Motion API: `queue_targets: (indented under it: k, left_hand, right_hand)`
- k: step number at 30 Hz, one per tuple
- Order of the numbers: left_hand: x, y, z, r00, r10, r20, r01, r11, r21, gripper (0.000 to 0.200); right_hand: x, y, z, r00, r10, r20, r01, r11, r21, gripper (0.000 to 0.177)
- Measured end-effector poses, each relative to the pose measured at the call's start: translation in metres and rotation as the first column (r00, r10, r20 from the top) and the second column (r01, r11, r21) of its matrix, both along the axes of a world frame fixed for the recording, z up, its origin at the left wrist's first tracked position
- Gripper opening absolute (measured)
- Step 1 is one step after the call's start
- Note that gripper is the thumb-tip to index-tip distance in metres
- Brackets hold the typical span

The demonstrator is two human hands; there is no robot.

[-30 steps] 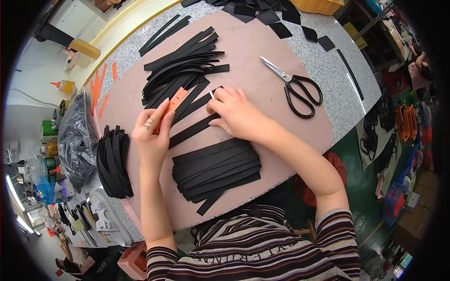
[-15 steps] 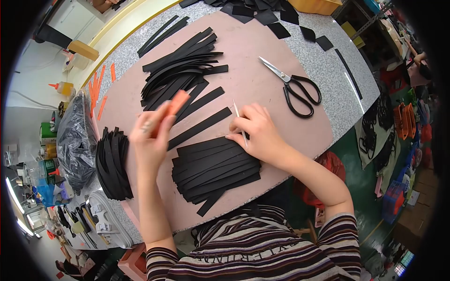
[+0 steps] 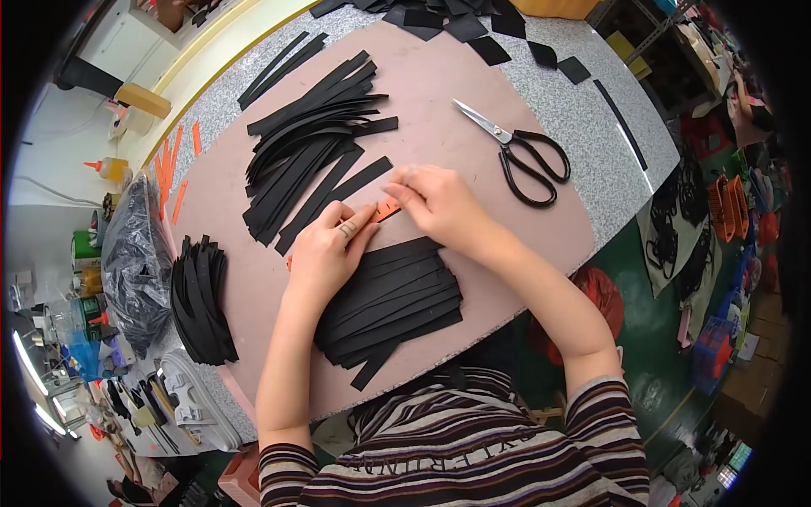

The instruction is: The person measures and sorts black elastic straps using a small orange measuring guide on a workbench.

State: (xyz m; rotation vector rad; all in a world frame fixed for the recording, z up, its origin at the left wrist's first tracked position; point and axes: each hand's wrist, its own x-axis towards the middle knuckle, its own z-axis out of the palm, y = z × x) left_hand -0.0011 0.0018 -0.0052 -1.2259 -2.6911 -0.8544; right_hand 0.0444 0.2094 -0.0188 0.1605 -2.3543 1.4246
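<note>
My left hand (image 3: 328, 252) presses an orange strip (image 3: 387, 209) with small dark marks flat along a black strip (image 3: 390, 217); the fingers hide much of both. At the strips' right end, my right hand (image 3: 439, 203) is closed in a pinch. The thin white pointed stick seen in it a moment ago is hidden by the fingers now. Just below my hands lies a fanned stack of black strips (image 3: 393, 296). More loose black strips (image 3: 317, 144) are heaped beyond my left hand. Black-handled scissors (image 3: 515, 148) rest with blades parted, right of my right hand.
A bundle of black strips (image 3: 201, 300) lies at the pink mat's left edge, beside a dark plastic bag (image 3: 137, 262). Several orange strips (image 3: 171, 169) are at the upper left. Black cut pieces (image 3: 465, 27) lie scattered along the table's far edge.
My left hand has brought the orange strip down and right onto a black strip. My right hand has shifted slightly up and left to the strip's end. The view has shifted a little.
</note>
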Motion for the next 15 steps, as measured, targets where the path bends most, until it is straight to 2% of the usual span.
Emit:
queue_targets:
  k: [1, 4, 7, 10, 13, 15]
  left_hand:
    - [-0.001, 0.0, 0.0, 1.0, -0.01, -0.004, 0.01, 1.0, 0.003, 0.028]
    - [-0.001, 0.0, 0.0, 1.0, -0.016, -0.008, 0.016, 1.0, -0.003, 0.027]
    - [-0.002, -0.001, -0.002, 1.0, -0.02, -0.008, 0.02, 1.0, 0.009, 0.028]
    - [-0.002, -0.001, -0.003, 1.0, -0.02, -0.007, 0.02, 1.0, 0.003, 0.028]
    - [-0.002, -0.001, -0.003, 1.0, -0.012, -0.001, 0.012, 1.0, 0.006, 0.027]
    - [-0.002, 0.0, -0.003, 1.0, -0.01, -0.002, 0.01, 1.0, 0.012, 0.026]
  right_hand:
    - [-0.004, -0.003, -0.006, 0.995, 0.02, -0.099, -0.02, 1.0, 0.007, 0.024]
    - [-0.007, 0.0, -0.01, 0.987, 0.085, -0.139, -0.076, 0.995, 0.07, 0.017]
    - [-0.005, 0.0, 0.0, 0.998, 0.055, -0.034, -0.054, 0.998, 0.044, 0.017]
    - [-0.011, -0.004, -0.002, 0.996, 0.089, -0.018, -0.088, 0.995, 0.048, 0.023]
    - [-0.013, -0.001, -0.003, 0.991, 0.132, -0.031, -0.129, 0.988, 0.079, 0.019]
    - [-0.014, -0.002, 0.003, 0.991, 0.136, 0.011, -0.137, 0.99, 0.037, 0.019]
